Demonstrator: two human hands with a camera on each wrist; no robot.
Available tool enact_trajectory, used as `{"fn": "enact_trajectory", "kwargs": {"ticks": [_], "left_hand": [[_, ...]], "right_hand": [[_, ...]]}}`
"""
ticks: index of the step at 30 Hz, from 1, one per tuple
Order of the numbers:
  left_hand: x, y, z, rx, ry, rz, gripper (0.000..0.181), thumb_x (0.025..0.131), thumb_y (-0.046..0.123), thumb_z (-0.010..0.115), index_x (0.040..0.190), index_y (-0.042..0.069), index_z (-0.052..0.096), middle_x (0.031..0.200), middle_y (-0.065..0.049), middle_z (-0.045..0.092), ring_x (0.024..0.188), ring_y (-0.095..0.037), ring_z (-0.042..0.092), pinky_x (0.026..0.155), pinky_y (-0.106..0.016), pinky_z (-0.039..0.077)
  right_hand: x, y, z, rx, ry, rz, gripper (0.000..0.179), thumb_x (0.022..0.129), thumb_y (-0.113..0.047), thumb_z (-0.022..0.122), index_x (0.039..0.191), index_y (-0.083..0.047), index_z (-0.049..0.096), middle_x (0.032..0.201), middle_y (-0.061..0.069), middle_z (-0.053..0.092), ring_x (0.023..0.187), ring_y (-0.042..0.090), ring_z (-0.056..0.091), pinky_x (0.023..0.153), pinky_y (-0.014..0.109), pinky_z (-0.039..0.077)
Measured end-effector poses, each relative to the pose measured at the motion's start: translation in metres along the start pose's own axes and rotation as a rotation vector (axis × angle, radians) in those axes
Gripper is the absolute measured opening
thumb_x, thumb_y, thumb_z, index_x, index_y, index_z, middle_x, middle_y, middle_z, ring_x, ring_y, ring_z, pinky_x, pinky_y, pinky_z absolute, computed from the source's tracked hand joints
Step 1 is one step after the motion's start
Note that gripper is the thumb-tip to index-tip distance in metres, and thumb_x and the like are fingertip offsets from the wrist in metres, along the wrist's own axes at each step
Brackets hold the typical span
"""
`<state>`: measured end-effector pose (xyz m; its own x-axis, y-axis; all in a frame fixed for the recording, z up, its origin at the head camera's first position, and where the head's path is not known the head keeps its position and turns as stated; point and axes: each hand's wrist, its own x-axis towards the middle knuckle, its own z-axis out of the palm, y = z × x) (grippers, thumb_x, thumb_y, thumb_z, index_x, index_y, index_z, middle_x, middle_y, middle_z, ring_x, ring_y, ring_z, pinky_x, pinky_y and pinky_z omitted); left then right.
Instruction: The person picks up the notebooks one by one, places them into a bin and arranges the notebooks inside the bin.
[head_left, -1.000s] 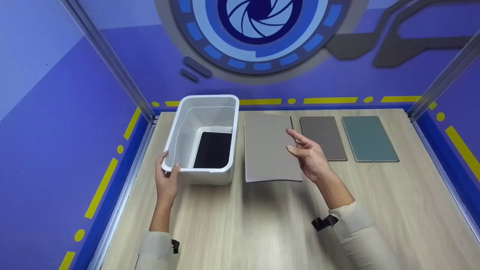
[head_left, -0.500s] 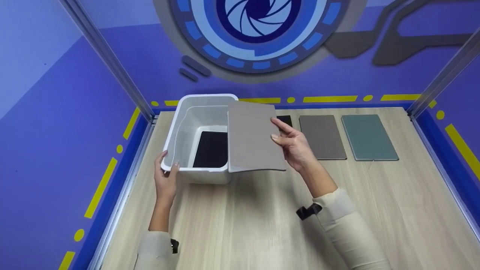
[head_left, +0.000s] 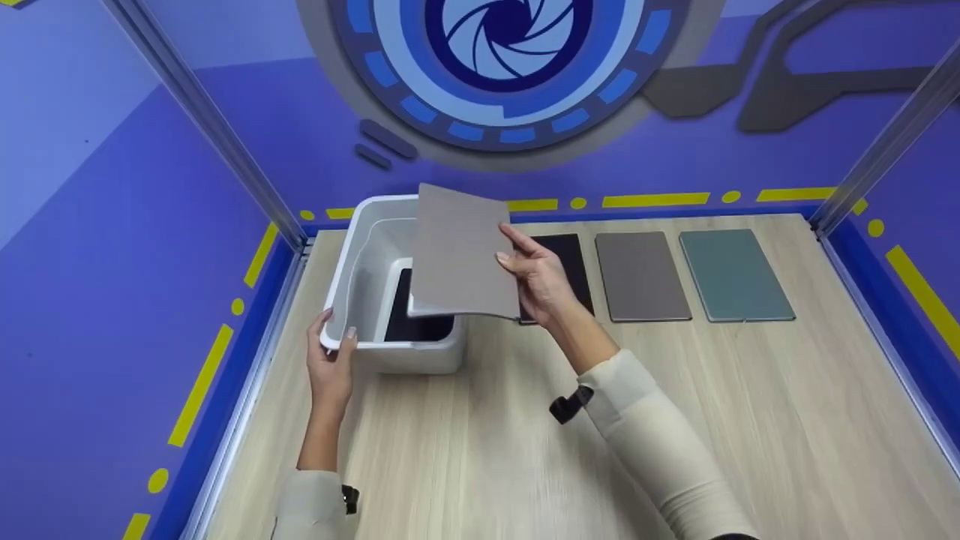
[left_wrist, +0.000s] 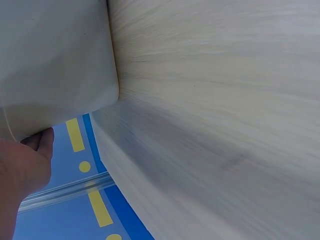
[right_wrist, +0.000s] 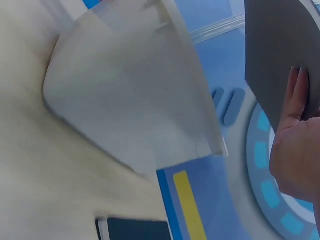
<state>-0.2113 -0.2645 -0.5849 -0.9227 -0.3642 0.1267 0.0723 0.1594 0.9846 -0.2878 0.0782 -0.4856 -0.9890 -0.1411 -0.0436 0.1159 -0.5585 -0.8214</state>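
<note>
My right hand point(head_left: 544, 277) grips the right edge of a taupe notebook point(head_left: 461, 255), thumb on its upper cover and fingers beneath. The notebook is held up, slightly tilted, over the right part of a white plastic bin point(head_left: 405, 356), hiding much of its opening. In the right wrist view the notebook point(right_wrist: 280, 50) stands above the bin's rim. Inside the bin lies a black notebook point(head_left: 420, 328), partly covered in the head view. My left hand point(head_left: 330, 371) holds the bin's near left corner, thumb over the rim; in the left wrist view its fingers press the bin's outer wall point(left_wrist: 60, 60).
Right of the bin, a row lies on the wooden table point(head_left: 510, 450): a black notebook point(head_left: 574, 262) partly behind my right hand, a brown notebook point(head_left: 643, 276) and a green notebook point(head_left: 737, 275). Blue panels point(head_left: 247, 135) enclose the table at the back and sides.
My right hand has carried the taupe notebook leftward and up, from beside the bin to over its opening. The black notebook in the row has come into view. My left hand stays on the rim.
</note>
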Motion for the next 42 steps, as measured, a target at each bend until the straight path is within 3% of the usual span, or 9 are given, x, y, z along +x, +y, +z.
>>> {"fn": "enact_trajectory", "kwargs": {"ticks": [4, 8, 13, 20, 23, 26, 30, 35, 42], "left_hand": [[-0.001, 0.0, -0.001, 0.019, 0.002, -0.014, 0.058, 0.106, 0.014, 0.063, 0.16, 0.018, 0.043, 0.144, -0.016, 0.055, 0.112, -0.012, 0.054, 0.086, -0.018, 0.048], [0.003, 0.0, 0.001, 0.018, -0.012, -0.016, 0.058, 0.105, 0.013, 0.063, 0.16, 0.016, 0.042, 0.157, -0.014, 0.05, 0.13, -0.022, 0.052, 0.092, -0.014, 0.046], [0.009, 0.001, 0.004, 0.002, -0.027, 0.018, 0.058, 0.105, 0.012, 0.063, 0.16, 0.013, 0.042, 0.165, -0.012, 0.045, 0.141, -0.029, 0.048, 0.096, -0.012, 0.044], [0.005, -0.001, 0.002, 0.008, -0.007, 0.039, 0.057, 0.106, 0.011, 0.061, 0.16, 0.014, 0.042, 0.159, -0.015, 0.048, 0.123, -0.017, 0.055, 0.09, -0.014, 0.048], [0.003, -0.003, 0.001, 0.017, -0.008, 0.035, 0.057, 0.106, 0.012, 0.061, 0.16, 0.014, 0.042, 0.161, -0.012, 0.047, 0.116, -0.009, 0.056, 0.088, -0.014, 0.049], [0.001, -0.005, 0.0, 0.025, -0.002, 0.031, 0.056, 0.107, 0.012, 0.061, 0.16, 0.014, 0.042, 0.161, -0.011, 0.047, 0.111, -0.005, 0.057, 0.086, -0.014, 0.049], [-0.001, -0.004, -0.002, 0.03, 0.011, 0.018, 0.056, 0.107, 0.01, 0.06, 0.159, 0.014, 0.043, 0.159, -0.011, 0.048, 0.115, -0.007, 0.056, 0.086, -0.014, 0.049], [-0.002, -0.002, -0.004, 0.043, -0.026, 0.003, 0.058, 0.107, 0.01, 0.058, 0.162, 0.016, 0.039, 0.161, -0.012, 0.045, 0.127, -0.017, 0.051, 0.091, -0.014, 0.047], [0.0, 0.001, -0.003, 0.038, -0.04, 0.0, 0.058, 0.108, 0.011, 0.057, 0.162, 0.018, 0.039, 0.161, -0.01, 0.047, 0.123, -0.016, 0.051, 0.089, -0.016, 0.048]], "right_hand": [[0.008, 0.006, 0.014, 0.069, 0.017, 0.037, 0.062, 0.099, 0.012, 0.059, 0.159, -0.003, 0.048, 0.107, 0.001, 0.059, 0.063, 0.001, 0.037, 0.057, 0.012, 0.04], [0.015, 0.008, 0.026, 0.107, 0.018, 0.067, 0.062, 0.099, 0.012, 0.06, 0.158, -0.005, 0.05, 0.065, -0.009, 0.041, 0.053, 0.0, 0.034, 0.048, 0.012, 0.032], [0.023, 0.008, 0.039, 0.013, 0.014, 0.062, 0.063, 0.098, 0.006, 0.066, 0.157, -0.012, 0.054, 0.061, -0.01, 0.041, 0.049, 0.002, 0.033, 0.045, 0.016, 0.03], [0.035, 0.018, 0.059, -0.061, 0.001, 0.094, 0.063, 0.098, 0.002, 0.068, 0.157, -0.016, 0.055, 0.058, -0.01, 0.04, 0.049, 0.003, 0.034, 0.048, 0.019, 0.03], [0.038, 0.022, 0.066, -0.034, 0.014, 0.114, 0.062, 0.098, 0.003, 0.067, 0.156, -0.016, 0.056, 0.057, -0.011, 0.041, 0.05, 0.002, 0.041, 0.05, 0.017, 0.039], [0.04, 0.026, 0.072, -0.008, 0.019, 0.141, 0.062, 0.098, 0.003, 0.066, 0.156, -0.016, 0.056, 0.063, -0.008, 0.054, 0.056, 0.002, 0.055, 0.057, 0.019, 0.051], [0.042, 0.032, 0.078, -0.009, 0.006, 0.173, 0.063, 0.1, 0.002, 0.065, 0.159, -0.016, 0.053, 0.1, 0.003, 0.073, 0.071, 0.006, 0.07, 0.067, 0.024, 0.06], [0.045, 0.036, 0.083, -0.042, 0.013, 0.188, 0.064, 0.099, 0.003, 0.065, 0.159, -0.017, 0.052, 0.137, 0.017, 0.068, 0.074, 0.006, 0.071, 0.068, 0.024, 0.06], [0.049, 0.042, 0.087, -0.055, 0.021, 0.194, 0.067, 0.097, 0.006, 0.064, 0.159, -0.016, 0.052, 0.14, 0.014, 0.062, 0.084, 0.008, 0.069, 0.072, 0.025, 0.06]]}}
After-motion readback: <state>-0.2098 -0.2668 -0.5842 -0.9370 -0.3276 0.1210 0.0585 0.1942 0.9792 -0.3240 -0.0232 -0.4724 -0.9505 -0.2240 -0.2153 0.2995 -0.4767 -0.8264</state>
